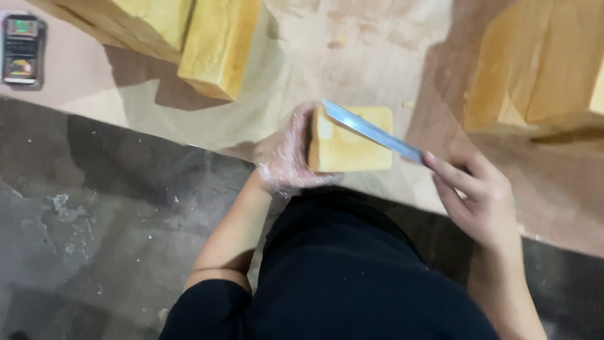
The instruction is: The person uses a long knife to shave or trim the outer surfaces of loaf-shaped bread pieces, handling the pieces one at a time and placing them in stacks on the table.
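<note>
So here the left hand, wrapped in a thin clear plastic glove, is clamped around the left end of a small yellow loaf block that sits on the desk near its front edge, right about the middle of the view. Fingers are curled over the block's end, so it's a proper grip, not just a touch.

The right hand, bare, is at about 4 o'clock from the block and closed around the handle of a long knife. The handle itself is mostly hidden in the fist. The blade runs up toward 10 o'clock and lies slanted across the top of the block, its tip near the gloved fingers. Can't tell how deep it sits in the block.

Other stuff around: two big yellow loaves lying at 11 o'clock, well apart from the block, and another big loaf stack at 2 o'clock. A small dark device sits way off at 10 o'clock in the corner of the desk. Below the desk edge there's grey concrete floor, and the person's black top fills the bottom of the view.
</note>
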